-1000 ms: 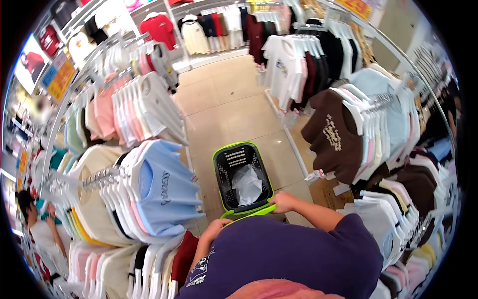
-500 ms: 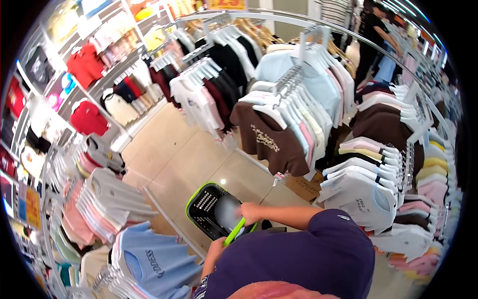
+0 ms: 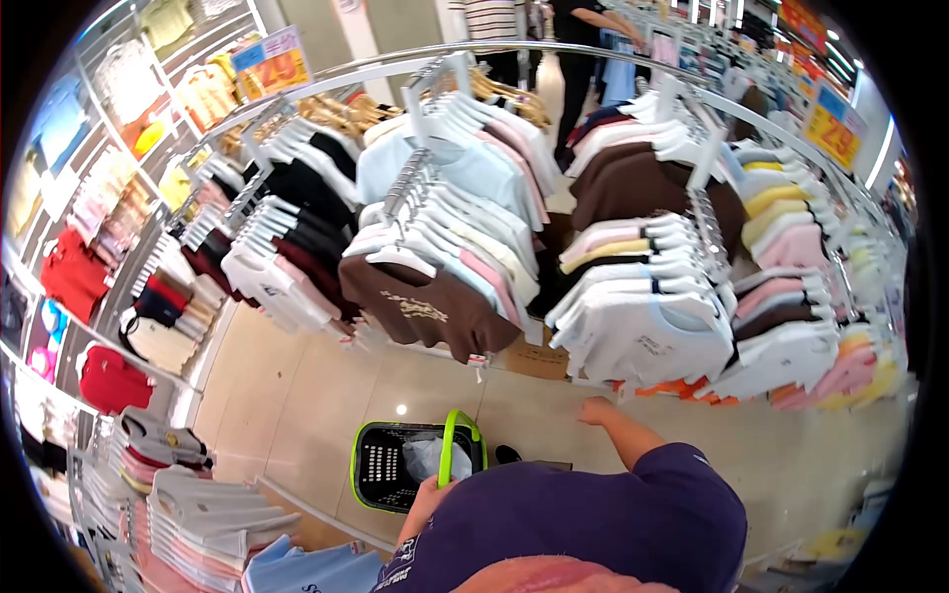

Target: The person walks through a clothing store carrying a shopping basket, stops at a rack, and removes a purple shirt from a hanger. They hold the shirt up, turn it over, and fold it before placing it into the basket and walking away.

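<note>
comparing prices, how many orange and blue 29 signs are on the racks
2: one sign at the upper left, another sign at the upper right. More may be hidden.

Our left hand grips the lime-green plastic handle of a black perforated shopping basket — a crumpled translucent plastic bag lies inside. Our right hand is off the handle, near the white short-sleeved shirts — they hang beside a dark brown printed shirt.
</note>
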### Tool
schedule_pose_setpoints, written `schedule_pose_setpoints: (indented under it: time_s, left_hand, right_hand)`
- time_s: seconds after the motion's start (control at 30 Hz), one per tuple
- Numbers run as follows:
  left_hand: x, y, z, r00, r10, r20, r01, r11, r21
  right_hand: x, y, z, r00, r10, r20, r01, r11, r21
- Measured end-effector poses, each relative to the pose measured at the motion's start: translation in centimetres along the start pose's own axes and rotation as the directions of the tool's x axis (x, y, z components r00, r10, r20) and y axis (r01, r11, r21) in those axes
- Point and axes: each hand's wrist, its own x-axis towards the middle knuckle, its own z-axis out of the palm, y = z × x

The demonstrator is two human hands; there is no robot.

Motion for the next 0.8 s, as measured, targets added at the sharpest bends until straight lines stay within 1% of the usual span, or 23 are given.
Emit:
schedule_pose_setpoints:
  time_s: [0.03, 0.1, 0.13, 0.17, 0.23, 0.27, 0.3, 0.37, 0.4, 0.47, 0.5, 0.57, 0.63, 0.7, 0.8]
  left_hand:
    - [0.0, -0.1, 0.2, 0.999, -0.028, 0.03, 0.029, 0.999, -0.025]
    - [0.0, -0.6, 0.3, 0.992, -0.086, 0.094, 0.093, 0.993, -0.07]
    - [0.0, -0.8, 0.5, 0.991, -0.099, 0.084, 0.104, 0.994, -0.047]
    - [-0.3, -1.0, 0.7, 0.99, -0.085, 0.116, 0.092, 0.994, -0.056]
    - [-0.8, -1.3, 1.6, 0.983, -0.053, 0.178, 0.07, 0.993, -0.092]
    - [-1.0, -1.6, 2.1, 0.982, -0.033, 0.185, 0.056, 0.991, -0.121]
    - [-1.2, -1.9, 2.8, 0.979, -0.033, 0.201, 0.058, 0.991, -0.117]
    - [-1.6, -2.0, 4.0, 0.974, -0.038, 0.223, 0.06, 0.994, -0.095]
    - [-1.5, -2.2, 4.7, 0.972, -0.022, 0.233, 0.037, 0.998, -0.058]
    - [-0.4, -3.3, 5.6, 0.961, -0.026, 0.276, 0.039, 0.998, -0.041]
    - [0.0, -3.6, 6.0, 0.955, -0.03, 0.296, 0.04, 0.999, -0.029]
    - [-0.1, -3.2, 7.4, 0.963, -0.033, 0.267, 0.037, 0.999, -0.008]
    - [-0.4, -2.5, 9.0, 0.972, -0.048, 0.228, 0.045, 0.999, 0.016]
    - [0.5, -3.7, 9.6, 0.974, -0.049, 0.222, 0.039, 0.998, 0.05]
    - [0.4, -3.9, 13.1, 0.982, -0.068, 0.178, 0.051, 0.994, 0.097]
  right_hand:
    - [-2.0, 2.4, 2.0, 0.991, 0.128, -0.047, -0.128, 0.992, 0.009]
    - [-8.2, 6.1, 5.2, 0.982, 0.098, -0.161, -0.094, 0.995, 0.03]
    - [-10.6, 7.8, 7.6, 0.975, 0.153, -0.162, -0.142, 0.987, 0.082]
    - [-12.8, 9.0, 10.7, 0.965, 0.207, -0.16, -0.187, 0.974, 0.128]
    - [-17.2, 9.4, 15.6, 0.957, 0.286, 0.055, -0.291, 0.946, 0.145]
    - [-19.7, 8.5, 16.3, 0.914, 0.339, 0.223, -0.386, 0.894, 0.225]
    - [-22.4, 6.7, 17.0, 0.849, 0.36, 0.387, -0.483, 0.826, 0.291]
    - [-27.0, 3.6, 18.2, 0.838, 0.288, 0.464, -0.483, 0.786, 0.385]
    - [-27.5, 3.8, 20.2, 0.857, 0.247, 0.452, -0.452, 0.78, 0.432]
    - [-28.1, 3.3, 22.7, 0.893, 0.158, 0.421, -0.383, 0.757, 0.529]
    - [-28.5, 3.5, 23.4, 0.914, 0.183, 0.363, -0.37, 0.744, 0.556]
    - [-28.1, 3.9, 23.6, 0.941, 0.233, 0.246, -0.337, 0.719, 0.608]
    - [-29.2, 3.5, 20.3, 0.951, 0.266, 0.161, -0.306, 0.714, 0.63]
    - [-29.3, 5.0, 19.6, 0.955, 0.274, 0.111, -0.274, 0.682, 0.678]
    - [-29.5, 8.6, 21.0, 0.953, 0.301, -0.011, -0.21, 0.691, 0.691]
